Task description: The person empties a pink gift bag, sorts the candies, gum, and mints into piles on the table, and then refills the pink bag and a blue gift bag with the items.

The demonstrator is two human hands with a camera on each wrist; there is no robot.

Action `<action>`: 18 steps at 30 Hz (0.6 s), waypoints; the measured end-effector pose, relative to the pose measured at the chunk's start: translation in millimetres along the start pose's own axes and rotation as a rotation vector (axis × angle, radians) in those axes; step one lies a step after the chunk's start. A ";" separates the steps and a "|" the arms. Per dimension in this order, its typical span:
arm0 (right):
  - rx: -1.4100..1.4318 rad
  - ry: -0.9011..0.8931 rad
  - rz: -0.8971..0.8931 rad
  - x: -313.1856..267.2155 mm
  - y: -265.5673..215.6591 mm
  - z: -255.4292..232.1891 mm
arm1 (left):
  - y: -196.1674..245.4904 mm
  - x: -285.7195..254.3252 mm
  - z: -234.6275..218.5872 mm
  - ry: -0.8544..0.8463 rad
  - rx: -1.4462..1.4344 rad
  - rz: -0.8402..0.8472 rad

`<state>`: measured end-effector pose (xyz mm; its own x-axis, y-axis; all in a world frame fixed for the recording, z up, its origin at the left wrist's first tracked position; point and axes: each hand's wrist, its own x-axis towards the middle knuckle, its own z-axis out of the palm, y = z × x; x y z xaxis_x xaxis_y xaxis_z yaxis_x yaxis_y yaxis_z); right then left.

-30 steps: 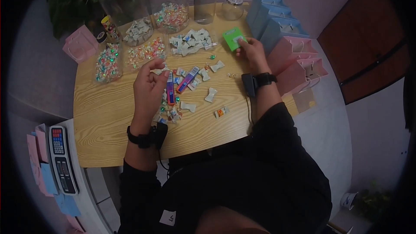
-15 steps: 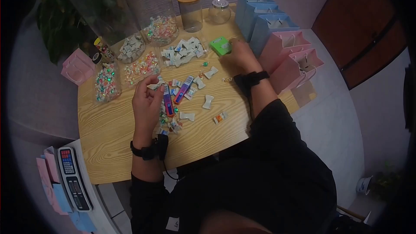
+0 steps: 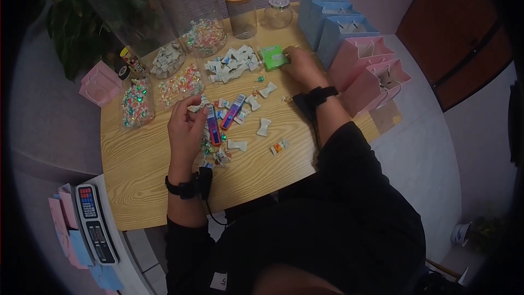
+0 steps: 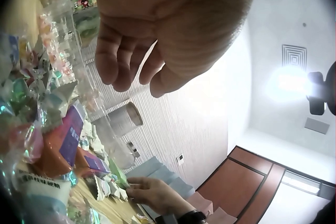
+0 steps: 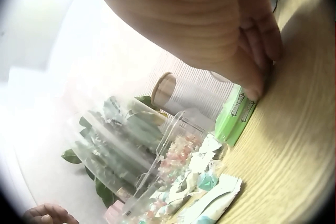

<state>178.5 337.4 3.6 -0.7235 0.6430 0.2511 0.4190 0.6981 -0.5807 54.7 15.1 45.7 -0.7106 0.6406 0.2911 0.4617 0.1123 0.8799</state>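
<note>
A small flat green box (image 3: 274,58) is at the table's far side, beside the clear tray of white-wrapped candies (image 3: 232,65). My right hand (image 3: 303,68) pinches its right end; in the right wrist view the thumb and fingers meet the green box (image 5: 234,118) low against the wood. My left hand (image 3: 185,131) hovers at the candy pile with loosely bent fingers and nothing held, as the left wrist view of the hand (image 4: 168,29) also shows. Right by it lie two purple-and-orange packs (image 3: 213,125), on top of assorted wrapped candies (image 3: 218,155).
Blue paper bags (image 3: 345,38) and pink paper bags (image 3: 376,84) line the right edge. A wooden-lidded jar (image 3: 241,16), a glass jar (image 3: 279,13) and clear containers of candies (image 3: 203,38) stand at the back. Single candies (image 3: 264,127) lie mid-table; a scale (image 3: 97,224) is at lower left.
My right hand has lowered the green box beside the tray, and its grip has moved to the box's right end. The left hand stays by the pile. The head view has shifted.
</note>
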 end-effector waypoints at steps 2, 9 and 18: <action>0.027 0.010 0.010 0.6 -0.5 0.5 | -0.5 0.2 -0.6 0.002 -0.001 -0.013; 0.020 -0.008 0.034 0.1 1.2 -3.0 | -2.2 1.8 0.4 0.016 0.052 0.012; 0.093 0.098 -0.146 -30.4 -67.9 -35.5 | 11.1 -5.2 0.5 -0.224 0.566 -0.244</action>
<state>191.5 281.7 62.9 -0.7143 0.5679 0.4091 0.2577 0.7568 -0.6007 63.7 13.4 53.8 -0.7308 0.6819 -0.0314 0.5524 0.6178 0.5596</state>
